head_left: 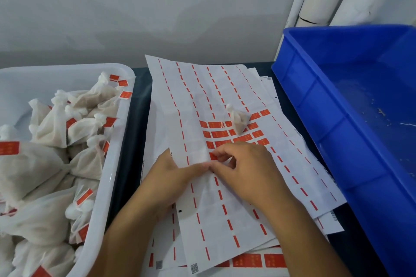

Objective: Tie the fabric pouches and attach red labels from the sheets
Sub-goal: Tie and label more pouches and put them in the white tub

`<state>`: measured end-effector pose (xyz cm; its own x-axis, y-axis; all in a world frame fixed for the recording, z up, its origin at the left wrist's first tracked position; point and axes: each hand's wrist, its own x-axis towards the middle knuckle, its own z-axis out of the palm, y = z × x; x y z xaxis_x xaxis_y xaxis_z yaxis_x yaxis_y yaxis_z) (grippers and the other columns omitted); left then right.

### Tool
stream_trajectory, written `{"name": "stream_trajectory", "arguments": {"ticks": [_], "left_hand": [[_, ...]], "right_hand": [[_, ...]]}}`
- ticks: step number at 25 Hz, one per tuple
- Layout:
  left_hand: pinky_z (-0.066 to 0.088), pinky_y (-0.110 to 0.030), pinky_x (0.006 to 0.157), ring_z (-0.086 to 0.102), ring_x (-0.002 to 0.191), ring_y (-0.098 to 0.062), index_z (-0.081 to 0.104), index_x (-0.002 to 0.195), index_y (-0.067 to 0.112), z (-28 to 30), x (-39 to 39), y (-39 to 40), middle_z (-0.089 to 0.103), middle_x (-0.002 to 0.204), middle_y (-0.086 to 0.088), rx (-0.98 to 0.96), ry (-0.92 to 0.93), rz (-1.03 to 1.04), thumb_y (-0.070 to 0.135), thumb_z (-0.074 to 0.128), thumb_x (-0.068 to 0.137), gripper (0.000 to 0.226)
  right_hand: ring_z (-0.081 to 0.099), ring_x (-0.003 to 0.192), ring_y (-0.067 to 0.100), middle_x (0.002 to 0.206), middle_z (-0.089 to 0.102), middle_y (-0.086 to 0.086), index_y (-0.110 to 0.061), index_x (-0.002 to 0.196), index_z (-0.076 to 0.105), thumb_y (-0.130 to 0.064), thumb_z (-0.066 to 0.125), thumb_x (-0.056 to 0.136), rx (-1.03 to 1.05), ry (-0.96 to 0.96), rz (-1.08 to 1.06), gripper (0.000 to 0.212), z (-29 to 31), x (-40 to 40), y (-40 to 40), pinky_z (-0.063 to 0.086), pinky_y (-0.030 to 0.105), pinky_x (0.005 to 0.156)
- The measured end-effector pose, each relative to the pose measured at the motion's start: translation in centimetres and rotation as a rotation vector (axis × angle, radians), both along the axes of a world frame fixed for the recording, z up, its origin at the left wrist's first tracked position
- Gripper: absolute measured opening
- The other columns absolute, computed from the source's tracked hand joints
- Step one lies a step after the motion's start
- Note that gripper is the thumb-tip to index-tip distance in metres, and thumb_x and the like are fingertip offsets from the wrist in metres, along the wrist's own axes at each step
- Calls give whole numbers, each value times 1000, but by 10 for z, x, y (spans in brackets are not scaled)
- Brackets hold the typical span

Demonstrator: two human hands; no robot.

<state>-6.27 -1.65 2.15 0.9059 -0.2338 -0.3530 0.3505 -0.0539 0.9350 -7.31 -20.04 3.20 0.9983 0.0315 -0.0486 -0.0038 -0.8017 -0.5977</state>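
A stack of white label sheets (225,198) lies in the middle, the top one mostly stripped, with a block of red labels (219,134) left near its centre. One tied white fabric pouch (238,119) with a loose string sits on that block. My left hand (177,173) lies flat on the top sheet and presses it down with straight fingers. My right hand (243,164) is just right of it, its thumb and forefinger pinching the corner of a red label (213,156) at the block's lower edge.
A white tub (117,164) at the left holds several tied pouches with red labels. A blue crate (351,119) stands at the right, tilted, with only crumbs inside. White pipes run up the wall behind it. Dark table shows between tub and sheets.
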Motion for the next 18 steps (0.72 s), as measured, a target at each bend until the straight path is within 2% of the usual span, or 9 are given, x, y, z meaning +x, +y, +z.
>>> {"name": "stream_trajectory", "arguments": {"ticks": [4,6,10,14,18], "left_hand": [[61,-55,83,78,91,-31,66,121,31,-2,-2,-3,79,107,0,27,15,52,29,74,93,29],[62,-53,81,78,92,-30,66,121,30,-1,-3,-4,79,108,-1,20,-6,25,27,71,96,26],[65,-39,72,78,91,-24,66,121,31,3,-5,-7,79,107,3,36,-112,6,29,72,92,29],[65,-35,73,78,92,-16,60,129,35,4,-5,-11,77,111,11,136,-214,6,31,73,92,39],[65,-40,78,76,95,-13,53,132,40,3,-5,-10,73,116,14,229,-230,8,36,72,92,45]], "right_hand": [[70,104,8,121,72,-19,-37,123,71,-61,64,91,14,-47,-12,41,5,-5,-1,50,23,98],[71,101,8,118,73,-19,-36,119,73,-60,64,92,-2,-62,-3,37,6,-8,0,50,23,97],[71,98,8,114,74,-16,-33,114,75,-55,64,95,1,-66,21,31,8,-8,0,53,25,98],[70,95,8,113,74,-16,-34,113,74,-55,58,98,-99,-96,46,30,6,-8,0,44,17,92],[67,94,7,113,72,-16,-35,112,69,-54,52,101,-118,-76,53,29,6,-8,-2,48,20,93]]}}
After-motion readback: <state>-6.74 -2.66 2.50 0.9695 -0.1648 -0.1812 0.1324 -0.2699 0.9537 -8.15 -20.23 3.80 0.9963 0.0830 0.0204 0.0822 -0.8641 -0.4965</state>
